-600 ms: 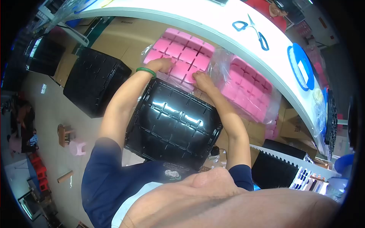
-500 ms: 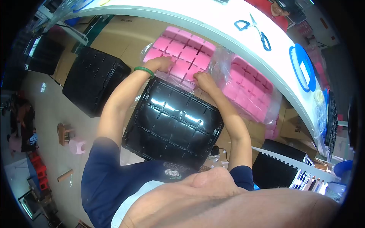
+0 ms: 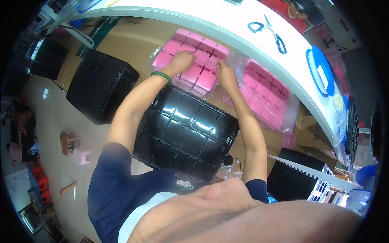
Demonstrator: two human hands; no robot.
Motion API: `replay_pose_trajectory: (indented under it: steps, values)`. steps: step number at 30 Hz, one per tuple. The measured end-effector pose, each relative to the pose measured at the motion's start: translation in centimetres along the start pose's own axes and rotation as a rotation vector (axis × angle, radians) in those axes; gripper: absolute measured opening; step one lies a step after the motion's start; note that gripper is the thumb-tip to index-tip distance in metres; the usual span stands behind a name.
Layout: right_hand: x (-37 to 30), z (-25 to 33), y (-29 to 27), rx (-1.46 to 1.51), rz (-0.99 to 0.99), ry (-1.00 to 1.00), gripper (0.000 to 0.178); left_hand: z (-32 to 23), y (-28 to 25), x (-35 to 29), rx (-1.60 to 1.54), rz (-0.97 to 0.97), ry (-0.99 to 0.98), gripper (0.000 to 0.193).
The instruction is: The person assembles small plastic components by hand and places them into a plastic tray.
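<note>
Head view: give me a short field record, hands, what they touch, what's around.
left hand: on the pink compartment tray, fingers curled over it
right hand: at the tray's right edge, pinching the clear plastic bag around it
wrist: green bangle on the left arm
below hands: glossy black tray stack
right of hands: second bagged pink tray stack
left: another black tray stack on the floor
white table: blue-handled scissors, blue round lid
</note>
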State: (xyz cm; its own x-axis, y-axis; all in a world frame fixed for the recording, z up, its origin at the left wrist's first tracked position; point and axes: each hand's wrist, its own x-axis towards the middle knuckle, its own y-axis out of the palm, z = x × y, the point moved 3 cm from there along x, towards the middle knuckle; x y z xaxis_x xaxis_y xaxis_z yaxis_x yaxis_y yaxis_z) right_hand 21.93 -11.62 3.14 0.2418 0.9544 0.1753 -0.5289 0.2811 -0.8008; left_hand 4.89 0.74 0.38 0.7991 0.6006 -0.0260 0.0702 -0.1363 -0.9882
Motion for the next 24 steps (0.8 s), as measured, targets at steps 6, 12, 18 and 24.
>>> replay_pose_trajectory:
  steps: [6,12,18,24]
  values:
    - [-0.4,0.9,-2.2,0.085,-0.113,-0.118,0.022,0.1,-3.8,-1.7,-0.182,-0.512,0.093,0.031]
    - [-5.1,2.5,-6.4,0.070,-0.288,-0.151,0.018,2.0,-4.8,-4.7,-0.001,-0.679,0.026,0.041]
    - [-15.5,5.2,-10.5,-0.019,-0.333,-0.131,0.026,-2.2,-8.3,-13.0,-0.093,-0.751,0.249,0.044]
    - [-28.0,8.3,-10.1,0.001,-0.283,-0.001,0.035,-6.6,-7.0,-24.0,-0.127,-0.628,0.369,0.039]
